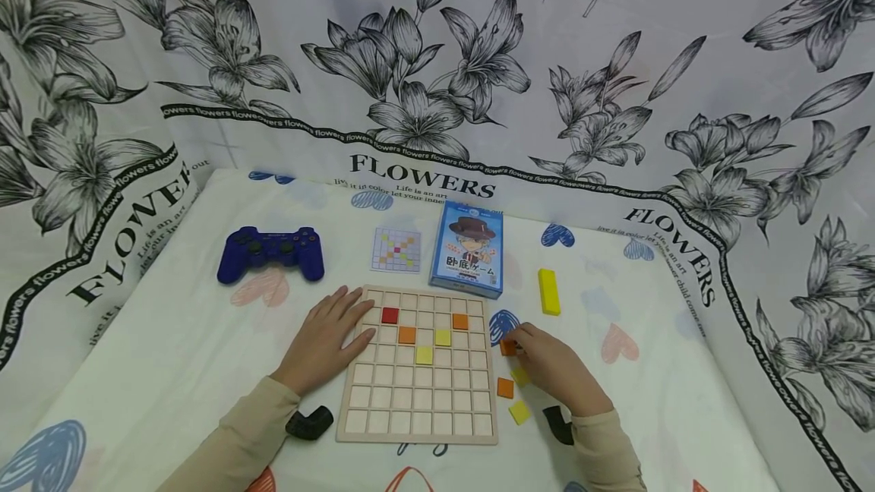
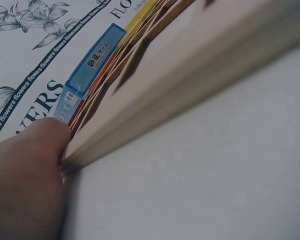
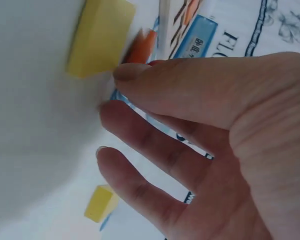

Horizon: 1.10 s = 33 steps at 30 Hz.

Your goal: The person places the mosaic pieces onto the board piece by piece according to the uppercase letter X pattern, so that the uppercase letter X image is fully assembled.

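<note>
A wooden grid board (image 1: 386,422) lies in front of me with red, orange and yellow square tiles in several upper cells, among them a red tile (image 1: 390,315). My left hand (image 1: 328,340) rests at the board's upper left edge, fingers extended over the rim; its thumb (image 2: 47,135) touches the board's side in the left wrist view. To the right of the board, my right hand (image 1: 557,363) pinches an orange tile (image 1: 508,348) between thumb and fingers. In the right wrist view the thumb partly hides this orange tile (image 3: 142,47). A yellow tile (image 1: 521,376) lies under the hand.
Near the right hand lie another orange tile (image 1: 505,388), a yellow tile (image 1: 519,411) and a long yellow block (image 1: 549,292). Behind the board are a blue game box (image 1: 467,249), a printed pattern card (image 1: 396,249) and a blue game controller (image 1: 270,254). A flowered curtain (image 1: 437,59) surrounds the table.
</note>
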Available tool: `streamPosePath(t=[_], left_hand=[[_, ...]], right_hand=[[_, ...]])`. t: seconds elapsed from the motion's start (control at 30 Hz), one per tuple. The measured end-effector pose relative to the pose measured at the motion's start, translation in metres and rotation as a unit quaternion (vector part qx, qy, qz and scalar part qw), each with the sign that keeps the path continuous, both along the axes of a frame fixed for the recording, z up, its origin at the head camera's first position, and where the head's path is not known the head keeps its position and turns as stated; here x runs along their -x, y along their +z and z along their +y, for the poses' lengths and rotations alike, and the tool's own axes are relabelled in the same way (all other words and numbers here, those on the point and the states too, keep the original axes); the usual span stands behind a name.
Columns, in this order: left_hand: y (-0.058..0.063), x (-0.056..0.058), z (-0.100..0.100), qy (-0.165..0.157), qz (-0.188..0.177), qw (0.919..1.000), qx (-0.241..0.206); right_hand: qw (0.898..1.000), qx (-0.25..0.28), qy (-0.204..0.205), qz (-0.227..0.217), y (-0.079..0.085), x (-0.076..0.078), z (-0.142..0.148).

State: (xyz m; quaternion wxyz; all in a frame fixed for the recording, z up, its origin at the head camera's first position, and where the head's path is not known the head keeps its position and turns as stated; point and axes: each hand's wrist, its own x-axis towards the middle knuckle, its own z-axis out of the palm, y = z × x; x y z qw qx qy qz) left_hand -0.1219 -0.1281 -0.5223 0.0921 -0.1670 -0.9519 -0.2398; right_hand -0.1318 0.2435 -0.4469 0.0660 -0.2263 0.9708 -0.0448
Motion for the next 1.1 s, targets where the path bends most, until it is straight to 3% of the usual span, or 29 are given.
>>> streamPosePath(t=[0.17,0.43,0.63,1.1], left_hand=[[-0.001,0.0,0.0,0.002,0.006,1.0,-0.005],[0.0,-0.001,0.001,0.0,0.0,1.0,-0.003],[0.0,-0.001,0.0,-0.001,-0.002,1.0,-0.001],[0.0,-0.001,0.0,0.0,0.016,0.9998,-0.007]], right_hand=[[1.0,0.005,0.008,-0.001,-0.004,0.003,0.001],[1.0,0.006,-0.02,-0.016,-0.007,0.004,-0.001],[0.999,0.011,-0.032,-0.022,-0.001,0.001,-0.007],[0.991,0.061,0.11,0.045,0.02,-0.005,-0.043]])
